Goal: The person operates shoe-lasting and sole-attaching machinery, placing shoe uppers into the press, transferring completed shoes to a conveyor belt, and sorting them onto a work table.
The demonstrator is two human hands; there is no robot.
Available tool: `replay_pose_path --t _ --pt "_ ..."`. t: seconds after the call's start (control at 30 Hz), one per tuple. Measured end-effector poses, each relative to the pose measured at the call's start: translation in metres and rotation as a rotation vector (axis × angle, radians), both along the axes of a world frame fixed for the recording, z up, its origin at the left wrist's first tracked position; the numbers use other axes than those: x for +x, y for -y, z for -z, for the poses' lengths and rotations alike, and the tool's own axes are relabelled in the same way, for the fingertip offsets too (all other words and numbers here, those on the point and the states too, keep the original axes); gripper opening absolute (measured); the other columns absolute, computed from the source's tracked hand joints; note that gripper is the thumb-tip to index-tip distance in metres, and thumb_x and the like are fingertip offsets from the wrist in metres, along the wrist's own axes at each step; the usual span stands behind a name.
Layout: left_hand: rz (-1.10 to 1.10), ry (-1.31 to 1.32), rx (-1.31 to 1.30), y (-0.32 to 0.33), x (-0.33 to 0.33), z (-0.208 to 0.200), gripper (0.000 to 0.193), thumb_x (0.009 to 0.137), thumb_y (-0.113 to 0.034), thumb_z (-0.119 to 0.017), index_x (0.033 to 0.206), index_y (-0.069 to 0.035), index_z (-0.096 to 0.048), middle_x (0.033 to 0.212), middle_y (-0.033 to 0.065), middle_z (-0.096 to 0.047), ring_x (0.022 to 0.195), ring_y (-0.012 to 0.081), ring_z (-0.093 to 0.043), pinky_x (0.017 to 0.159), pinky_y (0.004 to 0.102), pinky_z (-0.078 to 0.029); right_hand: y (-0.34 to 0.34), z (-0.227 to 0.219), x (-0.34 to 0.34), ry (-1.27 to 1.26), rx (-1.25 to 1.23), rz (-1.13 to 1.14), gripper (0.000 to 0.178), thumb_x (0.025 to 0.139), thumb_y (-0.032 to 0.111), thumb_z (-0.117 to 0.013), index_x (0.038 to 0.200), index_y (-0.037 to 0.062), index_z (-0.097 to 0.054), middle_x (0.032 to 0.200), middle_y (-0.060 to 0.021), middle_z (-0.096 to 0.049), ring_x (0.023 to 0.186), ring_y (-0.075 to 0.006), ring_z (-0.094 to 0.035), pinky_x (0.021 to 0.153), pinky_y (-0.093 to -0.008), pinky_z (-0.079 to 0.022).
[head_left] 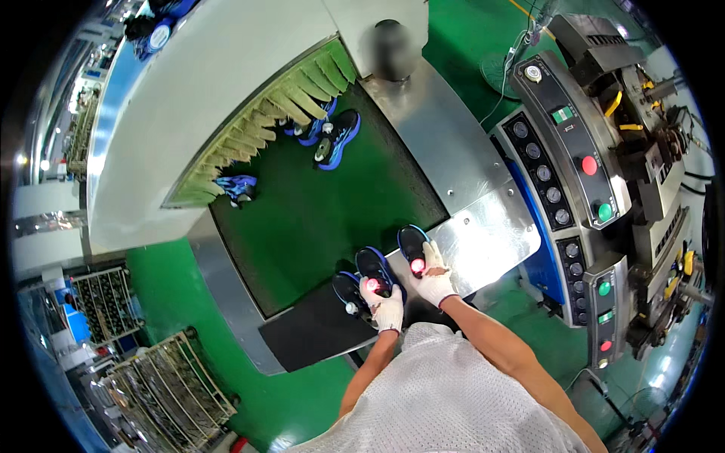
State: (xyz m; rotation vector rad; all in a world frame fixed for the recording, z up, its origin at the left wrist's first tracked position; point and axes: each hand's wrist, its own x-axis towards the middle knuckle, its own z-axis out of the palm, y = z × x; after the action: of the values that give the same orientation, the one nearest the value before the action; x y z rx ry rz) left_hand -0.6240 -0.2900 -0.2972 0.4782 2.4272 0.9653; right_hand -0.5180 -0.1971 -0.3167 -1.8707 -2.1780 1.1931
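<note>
My left hand (387,308), in a white glove, is closed on the heel end of a black and blue sneaker (371,261). Close against its left side lies another dark sneaker (347,288) with a pale round spot near its heel. My right hand (433,281), also gloved, grips the heel end of a third sneaker (411,240). Bright red spots glow at the openings of both held shoes. All three are at the near end of a green conveyor belt (325,219), toes pointing away from me. The gloves partly hide the heels.
Farther along the belt, another sneaker (337,140) and several more shoes lie by a fringed green curtain (279,106) under a pale machine housing (196,83). Control panels (578,155) with buttons and gauges stand at right. Racks (170,389) stand on the green floor at left.
</note>
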Motion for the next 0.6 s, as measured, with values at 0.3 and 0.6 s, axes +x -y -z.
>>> replay_pose_path --t 0.3,0.6 --pt "0.757 0.172 0.0 -0.116 0.016 -0.037 0.078 0.082 -0.012 -0.079 0.148 -0.003 -0.039 0.13 0.0219 -0.063 0.119 0.0344 -0.063 0.104 0.0423 -0.049 -0.046 -0.093 0.088 -0.221 -0.261 0.682 0.078 0.076 0.049 -0.079 0.137 0.0048 -0.056 0.104 -0.0237 -0.073 0.097 -0.0333 -0.074 0.085 -0.0423 -0.058" --pt "1.762 0.566 0.192 -0.08 0.254 -0.121 0.077 0.078 0.002 -0.076 0.147 0.002 -0.041 0.134 0.0175 -0.056 0.124 0.0269 -0.057 0.111 0.0402 -0.044 0.17 -0.173 0.28 -0.734 0.065 1.665 0.056 0.082 0.037 -0.082 0.128 0.0102 -0.065 0.079 -0.0009 -0.066 0.057 -0.0094 -0.056 0.05 -0.0283 -0.046"
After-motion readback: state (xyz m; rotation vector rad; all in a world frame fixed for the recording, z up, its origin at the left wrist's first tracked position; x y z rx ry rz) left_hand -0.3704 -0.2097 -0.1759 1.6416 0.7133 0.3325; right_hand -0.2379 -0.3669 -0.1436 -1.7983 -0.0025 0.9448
